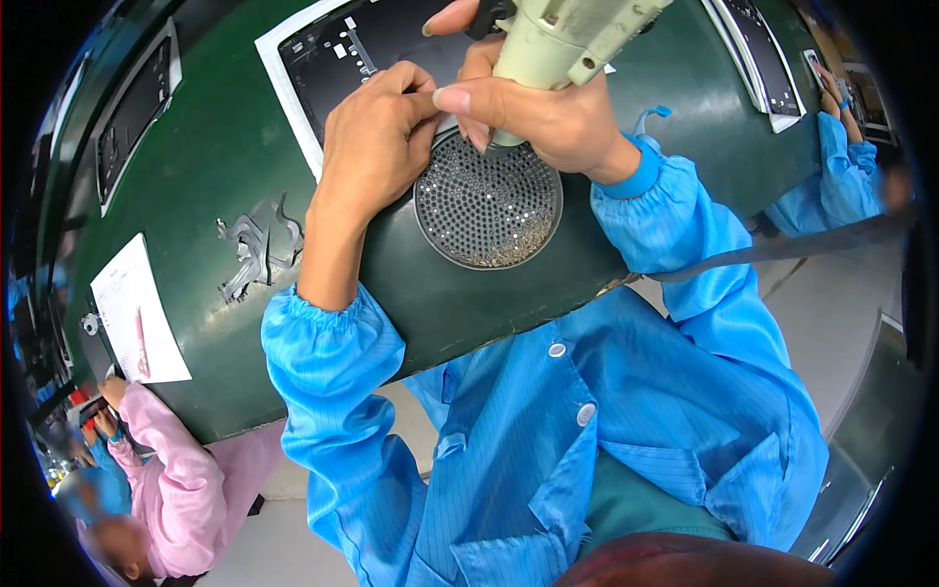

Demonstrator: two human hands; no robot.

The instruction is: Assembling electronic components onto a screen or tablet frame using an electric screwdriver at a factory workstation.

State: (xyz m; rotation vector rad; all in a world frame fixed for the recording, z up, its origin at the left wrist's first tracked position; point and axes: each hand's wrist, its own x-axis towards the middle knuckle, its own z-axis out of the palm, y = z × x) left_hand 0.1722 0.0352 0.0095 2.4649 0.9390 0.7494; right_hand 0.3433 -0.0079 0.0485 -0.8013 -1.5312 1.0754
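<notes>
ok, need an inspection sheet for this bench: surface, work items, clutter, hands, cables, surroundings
Surface: dark green table, front edge worn in places
Work items: pale green tool; round perforated dish holding small metallic pieces; black panel, pale border
Clutter: crumpled grey strips; paper sheet, pink pen on it
Hands: right hand grips the tool; left hand close by, hold unclear
Cables: none certain; grey band by right sleeve, kind unclear
Surroundings: co-workers left, in pink, and right, in blue

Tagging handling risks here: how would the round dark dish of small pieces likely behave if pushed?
The round dish lies flat, so it would probably slide rather than roll. The small pieces gathered toward its near edge look loose, so they may shift.
</notes>
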